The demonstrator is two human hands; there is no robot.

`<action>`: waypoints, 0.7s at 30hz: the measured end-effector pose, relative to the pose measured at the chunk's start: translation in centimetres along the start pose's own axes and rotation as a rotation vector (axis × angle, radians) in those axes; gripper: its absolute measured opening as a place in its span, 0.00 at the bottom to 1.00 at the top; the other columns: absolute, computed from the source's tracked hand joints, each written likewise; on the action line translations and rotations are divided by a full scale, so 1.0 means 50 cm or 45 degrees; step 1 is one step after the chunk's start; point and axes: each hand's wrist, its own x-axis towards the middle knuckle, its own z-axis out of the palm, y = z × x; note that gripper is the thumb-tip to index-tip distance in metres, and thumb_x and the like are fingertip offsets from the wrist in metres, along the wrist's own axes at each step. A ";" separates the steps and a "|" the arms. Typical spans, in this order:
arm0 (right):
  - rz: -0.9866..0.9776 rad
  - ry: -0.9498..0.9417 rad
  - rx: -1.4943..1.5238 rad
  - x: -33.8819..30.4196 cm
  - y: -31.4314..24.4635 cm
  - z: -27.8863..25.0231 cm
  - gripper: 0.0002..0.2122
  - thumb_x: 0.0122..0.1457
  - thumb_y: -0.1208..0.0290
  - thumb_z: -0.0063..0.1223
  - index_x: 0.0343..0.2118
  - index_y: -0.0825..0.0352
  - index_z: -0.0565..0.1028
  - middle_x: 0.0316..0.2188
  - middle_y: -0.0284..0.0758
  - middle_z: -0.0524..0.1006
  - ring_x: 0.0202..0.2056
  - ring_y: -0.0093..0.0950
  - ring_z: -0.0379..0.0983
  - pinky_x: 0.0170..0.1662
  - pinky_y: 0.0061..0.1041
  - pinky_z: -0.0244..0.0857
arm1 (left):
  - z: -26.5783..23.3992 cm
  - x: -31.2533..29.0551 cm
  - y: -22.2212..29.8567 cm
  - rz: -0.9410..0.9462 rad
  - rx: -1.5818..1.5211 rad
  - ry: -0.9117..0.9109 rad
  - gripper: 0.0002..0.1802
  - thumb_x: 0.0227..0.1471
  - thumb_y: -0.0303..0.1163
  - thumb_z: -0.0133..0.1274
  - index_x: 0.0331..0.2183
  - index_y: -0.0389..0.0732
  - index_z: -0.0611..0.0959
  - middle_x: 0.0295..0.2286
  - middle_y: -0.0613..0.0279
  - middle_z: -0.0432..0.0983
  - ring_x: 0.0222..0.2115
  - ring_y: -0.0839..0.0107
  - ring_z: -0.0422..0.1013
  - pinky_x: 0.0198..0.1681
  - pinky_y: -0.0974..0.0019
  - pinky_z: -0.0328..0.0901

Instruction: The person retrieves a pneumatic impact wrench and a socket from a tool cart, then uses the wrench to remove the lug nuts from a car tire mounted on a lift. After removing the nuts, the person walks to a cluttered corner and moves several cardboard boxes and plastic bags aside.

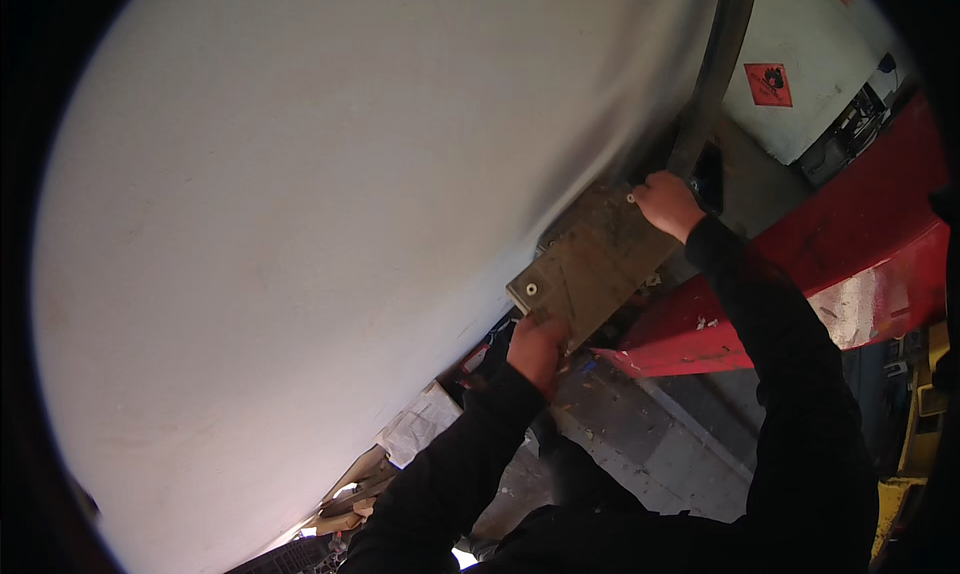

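Observation:
A flat, dirty brown rectangular panel (600, 259) lies tilted between my two hands, beside a large white curved surface. It has a pale round fitting near its left end and another by its far right corner. My left hand (538, 352) grips the panel's near left corner, its fingers closed over the edge. At the far right corner my right hand (668, 204) is closed on the panel too, next to the pale fitting. The fingertips under the panel are hidden, and I cannot tell whether it rests on anything.
The white curved surface (290, 224) fills the left side. A scuffed red body part (850, 244) slants along the right. Beyond it stands a white panel with an orange-red hazard label (768, 85). Below are a grey floor (640, 444), a whitish box (420, 424) and yellow equipment (922, 414).

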 end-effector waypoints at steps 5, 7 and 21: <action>0.287 -0.070 0.122 0.120 0.128 0.219 0.05 0.63 0.71 0.55 0.32 0.65 0.79 0.31 0.44 0.75 0.40 0.48 0.74 0.41 0.52 0.68 | 0.118 0.311 0.068 -0.021 -0.112 0.067 0.05 0.55 0.25 0.51 0.27 0.41 0.73 0.21 0.64 0.67 0.20 0.70 0.64 0.23 0.63 0.62; 0.566 0.110 0.329 0.099 0.095 0.309 0.05 0.62 0.70 0.55 0.35 0.66 0.78 0.34 0.46 0.77 0.43 0.51 0.74 0.44 0.52 0.67 | 0.143 0.368 0.042 0.003 -0.097 -0.011 0.06 0.56 0.24 0.51 0.27 0.42 0.73 0.22 0.64 0.66 0.21 0.71 0.64 0.24 0.64 0.62; 0.813 0.479 0.767 0.034 0.063 0.339 0.30 0.58 0.63 0.62 0.63 0.68 0.68 0.64 0.56 0.63 0.65 0.58 0.57 0.67 0.50 0.55 | 0.134 0.468 0.102 0.045 -0.234 0.114 0.09 0.56 0.31 0.57 0.27 0.46 0.73 0.22 0.70 0.64 0.24 0.74 0.64 0.25 0.62 0.64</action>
